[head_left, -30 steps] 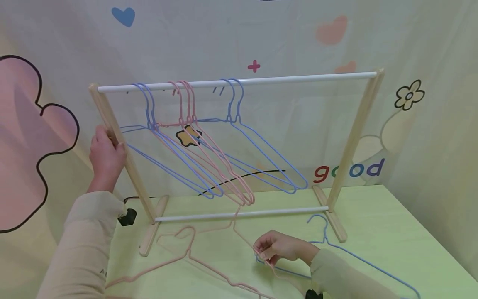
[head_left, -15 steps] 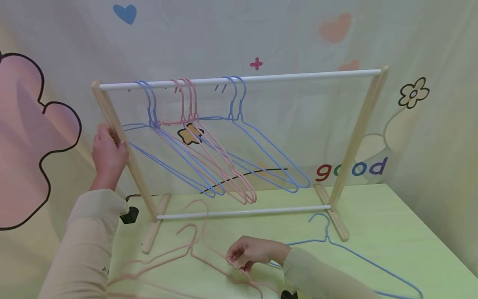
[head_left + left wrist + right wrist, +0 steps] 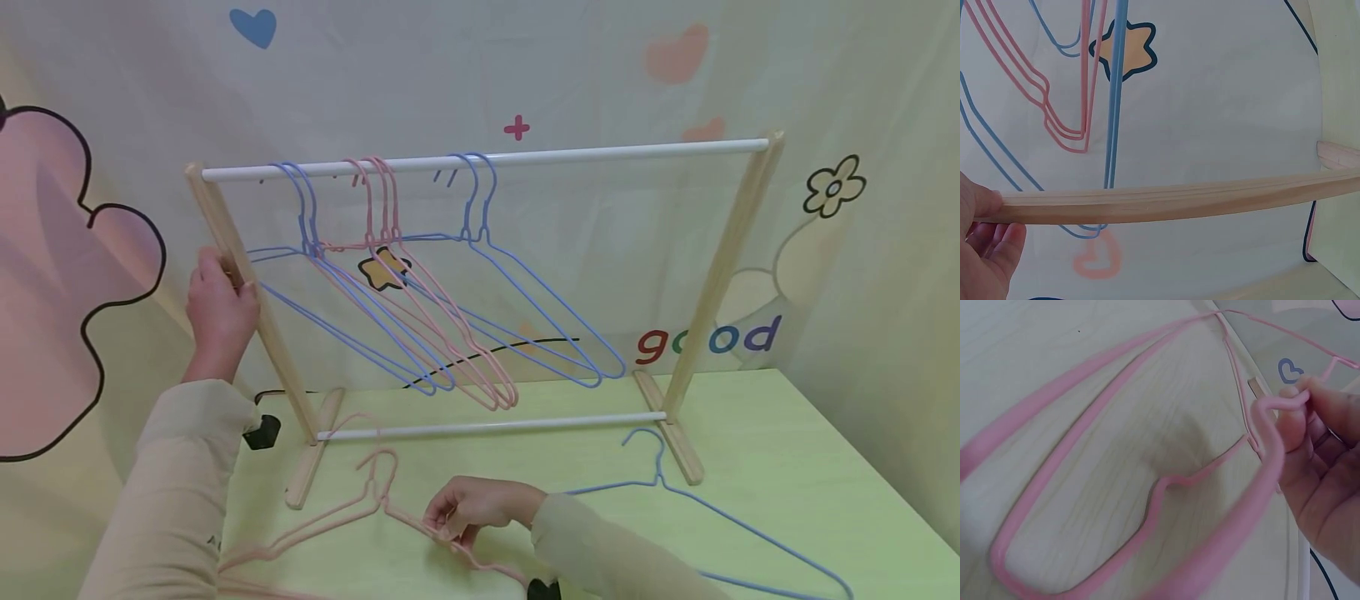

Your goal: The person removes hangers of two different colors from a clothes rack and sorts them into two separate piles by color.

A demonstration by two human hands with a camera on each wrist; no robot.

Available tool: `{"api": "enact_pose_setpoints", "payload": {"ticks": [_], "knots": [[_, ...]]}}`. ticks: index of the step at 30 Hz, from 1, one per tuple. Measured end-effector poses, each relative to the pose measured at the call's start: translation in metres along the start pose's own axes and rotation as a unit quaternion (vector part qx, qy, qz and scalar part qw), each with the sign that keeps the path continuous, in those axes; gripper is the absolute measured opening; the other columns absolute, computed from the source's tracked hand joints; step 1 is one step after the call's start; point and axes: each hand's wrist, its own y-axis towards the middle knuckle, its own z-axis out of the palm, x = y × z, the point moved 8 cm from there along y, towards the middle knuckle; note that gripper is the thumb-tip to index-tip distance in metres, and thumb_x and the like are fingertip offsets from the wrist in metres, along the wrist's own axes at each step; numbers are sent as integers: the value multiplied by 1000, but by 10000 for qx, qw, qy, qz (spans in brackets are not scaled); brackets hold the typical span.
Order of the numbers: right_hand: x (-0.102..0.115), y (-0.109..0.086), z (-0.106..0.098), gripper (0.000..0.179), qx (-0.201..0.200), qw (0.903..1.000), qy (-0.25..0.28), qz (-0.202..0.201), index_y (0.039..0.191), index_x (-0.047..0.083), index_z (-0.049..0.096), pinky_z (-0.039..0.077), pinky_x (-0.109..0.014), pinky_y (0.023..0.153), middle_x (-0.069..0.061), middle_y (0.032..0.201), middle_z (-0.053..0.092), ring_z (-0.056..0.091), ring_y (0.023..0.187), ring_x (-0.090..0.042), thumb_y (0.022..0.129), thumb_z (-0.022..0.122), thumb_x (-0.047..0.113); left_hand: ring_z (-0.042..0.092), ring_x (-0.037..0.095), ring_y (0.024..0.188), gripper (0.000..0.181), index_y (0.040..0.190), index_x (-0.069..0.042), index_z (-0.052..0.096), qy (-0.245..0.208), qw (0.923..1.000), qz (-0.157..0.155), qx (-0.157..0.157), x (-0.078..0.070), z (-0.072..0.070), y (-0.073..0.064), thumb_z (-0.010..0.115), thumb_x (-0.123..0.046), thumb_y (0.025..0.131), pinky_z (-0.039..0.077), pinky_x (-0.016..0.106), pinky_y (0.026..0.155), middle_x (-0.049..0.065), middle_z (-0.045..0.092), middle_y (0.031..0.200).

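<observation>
My left hand grips the left wooden post of a small clothes rack, with thumb and fingers around it in the left wrist view. Low over the table, my right hand pinches one shoulder of a pink hanger between thumb and fingers. Beneath it, another pink hanger lies on the tabletop, and the two overlap in the head view. From the rack's white top rail hang two blue hangers at left, several pink ones and two more blue hangers.
To the right of my right hand, a blue hanger lies on the pale green table. The rack's lower white bar and wooden foot stand behind it. A printed curtain covers the back.
My right hand has moved left with the pink hanger, bringing it over the pink one on the table; its hook has dropped lower. My left hand stays on the post.
</observation>
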Motion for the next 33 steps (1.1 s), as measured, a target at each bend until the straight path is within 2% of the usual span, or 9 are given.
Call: {"api": "enact_pose_setpoints", "payload": {"ticks": [8,15,23,33], "knots": [[-8,10,-3,18,-218,9997,42,33,96,-17,53,44,-19,44,0,62,52,49,48,-9,80,50,-10,42,40,99,30,113,2,31,28,10000,-48,31,-1,1,0,44,-9,88,38,51,84,25,41,108],[-14,16,-13,16,-858,9960,-246,20,91,-10,62,42,-18,43,-1,61,55,48,47,-8,77,55,-9,42,40,101,32,117,1,29,-35,9998,-109,186,0,4,0,43,-10,90,43,51,82,25,40,111],[-26,22,-21,15,-1557,9830,-972,-24,82,-4,66,38,-15,41,3,56,53,43,42,-5,72,57,-9,42,39,100,31,115,1,30,-16,9999,-101,134,1,3,-1,43,-10,89,42,50,81,24,40,109],[-27,20,-19,10,-1867,9678,-1689,-18,78,-1,66,35,-14,39,3,56,55,42,41,-4,71,62,-7,42,39,100,31,115,1,30,30,9999,-108,100,2,2,1,43,-9,89,41,50,82,25,41,111]]}}
